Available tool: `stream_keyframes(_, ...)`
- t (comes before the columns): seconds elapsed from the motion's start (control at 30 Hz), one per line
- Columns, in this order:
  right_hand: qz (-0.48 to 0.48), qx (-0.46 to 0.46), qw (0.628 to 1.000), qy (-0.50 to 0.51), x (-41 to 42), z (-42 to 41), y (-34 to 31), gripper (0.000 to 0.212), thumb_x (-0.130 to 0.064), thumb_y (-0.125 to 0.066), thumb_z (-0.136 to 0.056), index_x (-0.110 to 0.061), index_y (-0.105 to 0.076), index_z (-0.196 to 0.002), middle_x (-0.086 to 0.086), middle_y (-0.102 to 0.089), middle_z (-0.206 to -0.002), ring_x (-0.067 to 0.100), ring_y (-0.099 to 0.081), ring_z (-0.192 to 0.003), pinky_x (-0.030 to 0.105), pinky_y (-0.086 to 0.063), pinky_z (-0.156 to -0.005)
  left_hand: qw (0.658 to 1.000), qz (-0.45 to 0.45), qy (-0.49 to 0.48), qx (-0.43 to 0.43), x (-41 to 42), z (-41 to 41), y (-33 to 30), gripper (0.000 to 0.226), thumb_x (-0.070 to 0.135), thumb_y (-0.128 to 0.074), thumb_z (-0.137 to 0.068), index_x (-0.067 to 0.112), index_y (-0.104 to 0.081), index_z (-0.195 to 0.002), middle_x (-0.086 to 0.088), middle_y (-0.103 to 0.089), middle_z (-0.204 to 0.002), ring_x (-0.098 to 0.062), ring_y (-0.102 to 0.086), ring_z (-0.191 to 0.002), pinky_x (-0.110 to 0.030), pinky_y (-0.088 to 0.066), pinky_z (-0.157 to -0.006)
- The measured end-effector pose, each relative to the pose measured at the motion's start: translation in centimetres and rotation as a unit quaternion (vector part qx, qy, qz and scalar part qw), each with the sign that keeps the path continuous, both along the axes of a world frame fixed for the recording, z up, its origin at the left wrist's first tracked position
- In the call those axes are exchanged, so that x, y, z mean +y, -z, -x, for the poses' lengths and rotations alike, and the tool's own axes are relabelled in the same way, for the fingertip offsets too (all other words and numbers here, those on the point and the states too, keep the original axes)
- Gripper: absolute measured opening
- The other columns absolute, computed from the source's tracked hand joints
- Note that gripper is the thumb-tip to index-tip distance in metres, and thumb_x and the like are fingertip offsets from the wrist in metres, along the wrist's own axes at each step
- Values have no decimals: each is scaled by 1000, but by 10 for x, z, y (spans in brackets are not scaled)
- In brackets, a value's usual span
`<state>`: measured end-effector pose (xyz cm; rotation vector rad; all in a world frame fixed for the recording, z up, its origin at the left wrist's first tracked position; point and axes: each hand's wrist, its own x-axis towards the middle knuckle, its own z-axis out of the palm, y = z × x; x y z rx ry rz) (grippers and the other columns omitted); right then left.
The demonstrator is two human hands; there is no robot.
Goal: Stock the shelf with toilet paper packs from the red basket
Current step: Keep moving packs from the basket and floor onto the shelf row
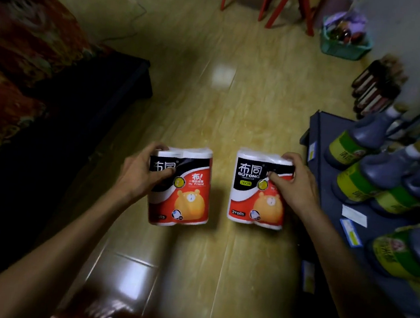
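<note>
Toilet paper packs, two of them, hang in the air above the glossy tan floor (209, 111), one in each hand, well apart from each other. Widest in view is that floor, running up to red chair legs (271, 3) at the far end. A dark shelf (330, 193) fills the right side, its deck carrying dark bottles with green-yellow labels (362, 142) lying tilted, and small price tags along its edge. A dark, red-patterned mass (21, 40) sits at the left; what it is cannot be told. A teal basket (345, 43) of goods stands far right, near the wall.

The left pack (184, 195) is red, black and white with an orange bear, and stands upright. The left hand (141, 174) is clamped on its upper left corner, thumb across the front. The right pack (254, 198), marked "2rolls", is gripped at its upper right corner by the right hand (297, 187), fingers curled over the top. This pack is just beside the shelf's edge.

A blurred red shape (104, 314) shows at the bottom edge.
</note>
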<state>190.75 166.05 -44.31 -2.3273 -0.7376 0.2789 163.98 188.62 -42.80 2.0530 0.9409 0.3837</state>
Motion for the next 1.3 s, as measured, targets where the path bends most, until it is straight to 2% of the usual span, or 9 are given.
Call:
stream_keyframes(0.27,-15,-26,998,51,-16,95,-205,47,-38,-71,-76,-37,-47,-115,9,-59,-117,32,-58,-106,37,-50,-80,999,-12,18,-31,15,73,-194,41,37,-77,-78,37,-52,-111,0,-68,-108,-20,-67,-95,-45,-59,-79)
stream_keyframes(0.47,-7,-30,993,113,-64,206,-432,51,-38,-72,-74,-35,-49,-120,8,-57,-116,33,-57,-108,37,-48,-84,992,-46,103,-52,-2,123,-427,48,57,-67,-69,39,-52,-111,6,-69,-102,-17,-68,-93,-44,-57,-79)
stream_keyframes(0.63,9,-83,979,187,-134,311,-633,53,-43,-67,-77,-38,-47,-126,5,-51,-122,30,-56,-111,37,-48,-85,971,-83,203,-92,-43,154,-626,49,46,-79,-70,43,-52,-111,7,-69,-103,-18,-68,-94,-43,-55,-84)
stream_keyframes(0.73,14,-113,965,236,-190,374,-740,53,-46,-65,-79,-43,-42,-127,1,-47,-125,26,-55,-110,31,-46,-83,948,-101,274,-130,-83,164,-728,49,36,-82,-72,47,-54,-111,3,-71,-101,-16,-70,-87,-30,-54,-76)
stream_keyframes(0.83,23,-153,944,290,-252,443,-838,54,-48,-64,-78,-46,-39,-126,-1,-46,-126,27,-55,-110,32,-46,-84,915,-91,351,-179,-137,174,-821,52,57,-80,-65,56,-52,-109,18,-70,-94,-11,-69,-77,-25,-56,-59)
stream_keyframes(0.9,33,-182,927,326,-294,490,-891,54,-49,-64,-78,-46,-40,-125,-2,-47,-125,27,-55,-112,33,-46,-89,887,-93,401,-208,-180,186,-877,51,68,-73,-61,63,-48,-106,34,-63,-99,-2,-64,-83,-15,-53,-64)
stream_keyframes(1.1,34,-260,870,418,-414,630,-1004,52,-53,-63,-79,-46,-39,-125,-2,-49,-122,26,-55,-112,37,-46,-87,823,-89,495,-265,-308,221,-988,66,74,-71,-56,53,-54,-116,4,-72,-101,-21,-71,-86,-38,-59,-65)
stream_keyframes(1.2,25,-290,837,464,-471,700,-1040,53,-53,-65,-78,-48,-39,-124,-2,-50,-125,23,-53,-114,31,-44,-85,781,-95,540,-300,-385,258,-1024,51,53,-76,-68,55,-53,-113,2,-71,-94,-22,-70,-81,-43,-60,-64)
stream_keyframes(1.3,34,-304,798,519,-525,767,-1059,51,-53,-66,-78,-48,-40,-122,-1,-52,-124,23,-53,-112,30,-41,-81,738,-112,568,-345,-461,304,-1052,46,35,-77,-75,59,-49,-103,13,-65,-88,-7,-64,-76,-20,-54,-59)
